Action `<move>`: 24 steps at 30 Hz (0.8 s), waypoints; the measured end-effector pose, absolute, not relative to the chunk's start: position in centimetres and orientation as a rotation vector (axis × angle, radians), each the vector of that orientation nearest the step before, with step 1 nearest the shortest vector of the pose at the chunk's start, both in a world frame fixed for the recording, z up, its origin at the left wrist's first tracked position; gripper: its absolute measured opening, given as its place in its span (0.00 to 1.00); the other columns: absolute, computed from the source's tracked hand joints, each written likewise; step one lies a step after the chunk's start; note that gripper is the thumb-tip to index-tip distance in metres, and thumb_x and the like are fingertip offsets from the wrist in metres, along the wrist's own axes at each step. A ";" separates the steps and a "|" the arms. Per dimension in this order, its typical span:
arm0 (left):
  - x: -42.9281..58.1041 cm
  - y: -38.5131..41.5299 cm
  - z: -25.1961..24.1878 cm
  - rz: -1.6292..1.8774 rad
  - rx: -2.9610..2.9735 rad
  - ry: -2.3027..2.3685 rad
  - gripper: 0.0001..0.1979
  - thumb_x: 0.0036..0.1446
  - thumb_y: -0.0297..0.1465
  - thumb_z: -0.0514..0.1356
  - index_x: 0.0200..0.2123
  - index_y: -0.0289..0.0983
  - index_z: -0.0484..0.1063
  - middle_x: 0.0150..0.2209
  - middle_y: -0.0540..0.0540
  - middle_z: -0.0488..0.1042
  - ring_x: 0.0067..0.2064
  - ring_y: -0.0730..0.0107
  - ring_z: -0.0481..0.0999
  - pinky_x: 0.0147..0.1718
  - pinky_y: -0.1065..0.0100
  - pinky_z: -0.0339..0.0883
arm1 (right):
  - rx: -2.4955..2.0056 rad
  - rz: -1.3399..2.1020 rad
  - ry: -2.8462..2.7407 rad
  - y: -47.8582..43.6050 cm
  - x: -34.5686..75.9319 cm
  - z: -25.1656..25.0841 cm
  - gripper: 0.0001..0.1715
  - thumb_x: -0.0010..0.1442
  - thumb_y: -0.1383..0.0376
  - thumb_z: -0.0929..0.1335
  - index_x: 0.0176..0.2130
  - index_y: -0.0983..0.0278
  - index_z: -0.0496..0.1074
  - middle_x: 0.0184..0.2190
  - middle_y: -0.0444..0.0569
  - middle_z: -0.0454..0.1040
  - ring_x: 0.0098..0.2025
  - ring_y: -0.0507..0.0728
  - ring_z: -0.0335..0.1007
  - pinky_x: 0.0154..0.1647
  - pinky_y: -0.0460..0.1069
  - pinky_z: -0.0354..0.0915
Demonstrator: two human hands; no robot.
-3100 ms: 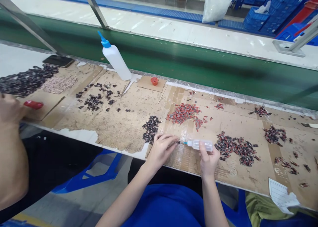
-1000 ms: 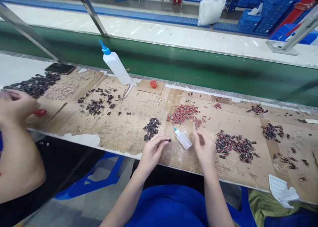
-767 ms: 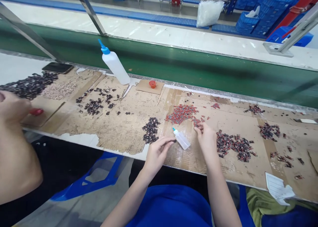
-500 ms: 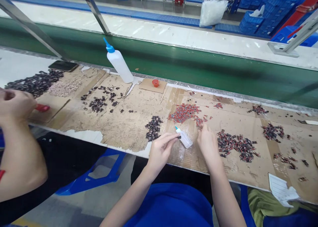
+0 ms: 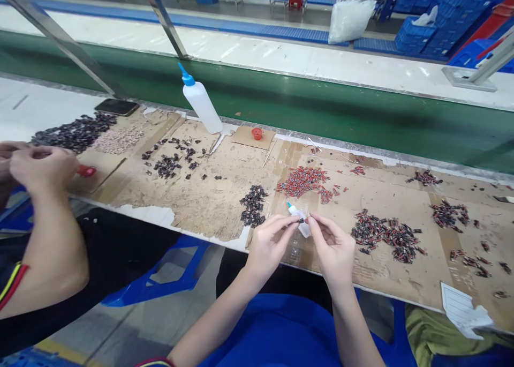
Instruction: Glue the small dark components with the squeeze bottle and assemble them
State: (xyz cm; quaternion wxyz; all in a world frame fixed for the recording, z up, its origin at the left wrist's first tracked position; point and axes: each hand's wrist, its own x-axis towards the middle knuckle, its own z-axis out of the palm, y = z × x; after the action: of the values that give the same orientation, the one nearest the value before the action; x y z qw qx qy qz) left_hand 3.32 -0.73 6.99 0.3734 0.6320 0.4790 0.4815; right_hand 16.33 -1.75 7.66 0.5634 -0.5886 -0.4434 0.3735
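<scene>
Your left hand (image 5: 268,246) pinches a tiny black part (image 5: 301,221), and your right hand (image 5: 335,252) pinches a thin red part (image 5: 307,220) right up close to it. Your fingers partly hide a small, cloudy plastic squeeze bottle (image 5: 293,211) with a blue tip, lying on bumpy, torn cardboard (image 5: 201,209). On its far side is a red heap (image 5: 302,181); shiny black bits (image 5: 252,205) lie left. The lined paper (image 5: 461,305), near right, is torn; any writing is too small to read.

cardboard-covered bench (image 5: 209,206), piled small parts (image 5: 303,181)

Black piece (image 5: 301,221), red part (image 5: 307,220), green belt (image 5: 321,104)
</scene>
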 end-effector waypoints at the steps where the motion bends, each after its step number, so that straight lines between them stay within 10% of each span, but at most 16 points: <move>1: 3.4 -0.8 7.0 1.230 1.622 1.227 0.09 0.62 0.31 0.58 0.40 0.39 0.79 0.37 0.44 0.81 0.39 0.65 0.80 0.42 0.65 0.74 | -1.393 0.881 -1.052 -1.8 16.4 7.6 0.14 0.55 0.56 0.71 0.35 0.64 0.79 0.34 0.52 0.81 0.34 0.58 0.78 0.38 0.52 0.75; 24: 3.6 -0.2 7.7 1.120 1.526 1.163 0.06 0.58 0.29 0.59 0.35 0.37 0.77 0.34 0.45 0.78 0.37 0.66 0.77 0.39 0.68 0.71 | -1.312 0.756 -1.327 -2.6 17.0 7.0 0.08 0.60 0.65 0.68 0.37 0.62 0.79 0.36 0.51 0.79 0.38 0.57 0.77 0.42 0.51 0.73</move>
State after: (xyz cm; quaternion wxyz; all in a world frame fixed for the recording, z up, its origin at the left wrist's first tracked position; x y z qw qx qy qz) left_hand 3.59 -0.20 7.66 0.4440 0.6154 0.4690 0.4517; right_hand 17.02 -2.58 7.05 0.5348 -0.5506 -0.5570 0.3173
